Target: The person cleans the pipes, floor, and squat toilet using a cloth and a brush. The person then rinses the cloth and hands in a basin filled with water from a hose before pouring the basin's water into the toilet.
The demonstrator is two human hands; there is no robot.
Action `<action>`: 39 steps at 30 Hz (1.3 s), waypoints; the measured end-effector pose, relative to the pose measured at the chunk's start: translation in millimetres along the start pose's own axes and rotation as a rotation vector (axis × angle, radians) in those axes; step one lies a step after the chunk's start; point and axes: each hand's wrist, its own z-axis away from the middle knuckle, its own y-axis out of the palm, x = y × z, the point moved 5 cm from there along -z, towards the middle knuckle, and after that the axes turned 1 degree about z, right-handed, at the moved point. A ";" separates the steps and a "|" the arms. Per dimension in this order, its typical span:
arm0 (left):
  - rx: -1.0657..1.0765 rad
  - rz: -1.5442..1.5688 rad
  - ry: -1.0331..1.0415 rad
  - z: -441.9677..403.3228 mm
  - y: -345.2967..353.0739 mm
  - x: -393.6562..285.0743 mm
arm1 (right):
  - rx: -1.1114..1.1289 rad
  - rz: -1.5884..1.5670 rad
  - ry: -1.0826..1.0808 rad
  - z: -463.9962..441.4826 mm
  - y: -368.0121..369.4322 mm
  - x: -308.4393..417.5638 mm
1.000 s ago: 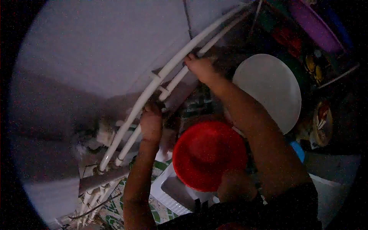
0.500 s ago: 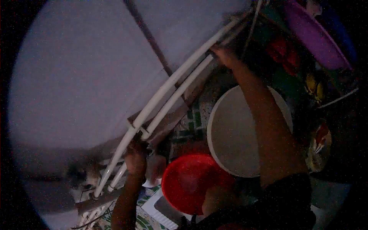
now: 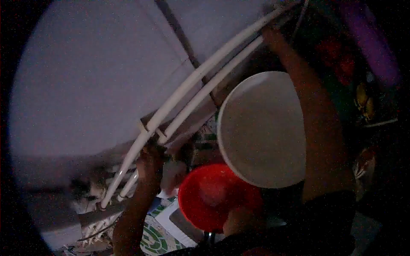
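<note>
Two pale pipes run side by side in a curve along the wall, an outer pipe [image 3: 183, 87] and an inner pipe [image 3: 205, 90]. Low on the inner pipe, just below a bracket [image 3: 160, 135], my left hand [image 3: 149, 162] is closed around it, its fingers dark and partly hidden. Further up, my right hand [image 3: 273, 37] is at the upper part of the inner pipe, blurred and dim, with its fingertips hard to make out.
A red basin [image 3: 205, 194] sits below, near my knee. Beside it is a large round pale lid or tub [image 3: 262, 132] under my right arm. A white tray [image 3: 175, 222] lies on patterned floor. A purple basin [image 3: 369, 42] stands upper right.
My right hand has moved up and right along the pipes. My left hand is lower and further left than a second ago. The view has shifted, showing more of the round pale object.
</note>
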 end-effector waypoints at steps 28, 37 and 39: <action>0.012 0.323 -0.242 -22.4 67.1 28.2 | 0.307 -0.544 -0.560 472.6 -63.9 409.4; -0.095 0.417 -0.298 3.9 50.1 20.8 | 0.092 -0.290 -0.310 429.7 -30.5 275.2; -0.152 0.278 -0.260 1.1 59.7 20.7 | 0.072 -0.255 -0.230 413.6 -26.1 250.0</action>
